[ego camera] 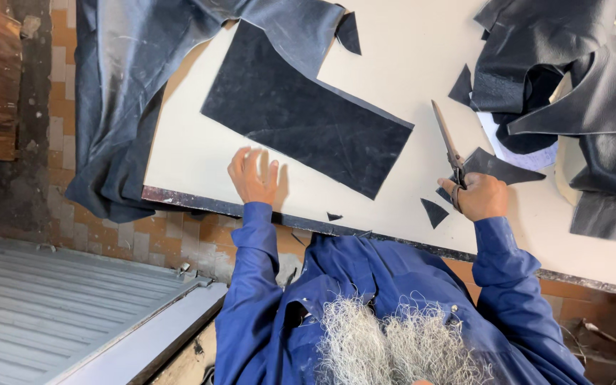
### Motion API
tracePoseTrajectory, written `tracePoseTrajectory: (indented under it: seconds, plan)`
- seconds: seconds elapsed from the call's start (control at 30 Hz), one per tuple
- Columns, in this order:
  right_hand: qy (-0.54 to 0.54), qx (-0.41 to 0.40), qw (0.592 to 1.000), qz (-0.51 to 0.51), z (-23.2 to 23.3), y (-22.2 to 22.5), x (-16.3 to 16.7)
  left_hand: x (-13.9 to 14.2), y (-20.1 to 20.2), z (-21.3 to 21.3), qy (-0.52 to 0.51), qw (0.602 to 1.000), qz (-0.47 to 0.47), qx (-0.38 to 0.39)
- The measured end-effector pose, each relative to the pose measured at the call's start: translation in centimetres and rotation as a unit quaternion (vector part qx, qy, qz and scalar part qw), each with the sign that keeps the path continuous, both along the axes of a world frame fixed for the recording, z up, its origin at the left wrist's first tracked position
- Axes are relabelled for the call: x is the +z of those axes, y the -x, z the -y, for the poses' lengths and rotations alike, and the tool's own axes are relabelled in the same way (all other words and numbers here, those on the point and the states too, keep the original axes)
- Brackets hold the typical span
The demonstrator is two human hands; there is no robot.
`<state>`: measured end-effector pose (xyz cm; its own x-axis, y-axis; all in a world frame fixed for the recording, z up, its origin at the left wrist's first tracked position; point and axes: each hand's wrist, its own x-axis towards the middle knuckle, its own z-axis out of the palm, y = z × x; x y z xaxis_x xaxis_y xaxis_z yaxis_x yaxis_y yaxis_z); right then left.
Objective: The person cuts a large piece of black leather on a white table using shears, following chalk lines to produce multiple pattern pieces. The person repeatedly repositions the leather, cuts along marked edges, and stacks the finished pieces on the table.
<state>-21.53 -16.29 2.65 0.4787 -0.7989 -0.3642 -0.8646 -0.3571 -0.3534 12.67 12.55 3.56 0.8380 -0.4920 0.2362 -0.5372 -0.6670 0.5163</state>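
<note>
Your left hand (253, 175) lies flat on the cream table (408, 50) with the fingers spread apart, holding nothing, right at the near corner of the cut panel (306, 117), a dark four-sided piece of leather lying flat in the middle of the board. Your right hand (482, 197) sits off to the right of that panel, fingers curled tight around the handles of the scissors (449, 146), whose blades point away from you; from here they look closed, though the angle makes that hard to be sure of. The panel looks thin and limp rather than stiff, light enough to slide under one palm, and its matte face should give good grip. I'd judge it safest to press it down flat near an edge, or to pinch it at a corner and let the rest drape, since it will fold if lifted from the middle. Beyond the panel, at its far left, the big hide (119, 93) hangs over the table edge; it is heavier and will drag if pulled. Small triangular offcuts (434, 212) lie just right of the panel near your scissors hand, and a heap of dark leather pieces (572, 78) sits farther right.
</note>
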Motion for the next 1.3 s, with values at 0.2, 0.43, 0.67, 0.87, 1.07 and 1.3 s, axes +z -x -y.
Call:
tracePoseTrajectory:
  seconds: [0.2,0.43,0.67,0.87,1.07,1.3]
  plan:
    - [0.094,0.004,0.996,0.002,-1.3,-0.2,-2.1,0.5,-0.9,2.9,-0.190,0.979,-0.069,0.013]
    - [0.076,-0.013,0.997,-0.020,-1.7,-0.8,-1.8,0.3,-1.5,3.3,-0.253,0.963,-0.095,0.010]
    - [0.095,-0.002,0.995,-0.021,-1.9,-0.8,-2.0,-0.4,-1.9,2.9,-0.250,0.963,-0.101,0.011]
    - [0.090,0.003,0.996,-0.021,-1.9,-1.3,-1.6,-0.8,-2.4,2.7,-0.259,0.962,-0.088,0.009]
    - [-0.048,-0.034,0.998,-0.005,-0.4,-1.3,1.0,-1.7,-0.8,2.8,-0.109,0.992,0.049,-0.038]
    - [-0.176,0.033,0.984,0.010,5.3,2.7,3.6,-3.3,7.8,9.1,-0.118,0.963,0.005,-0.244]
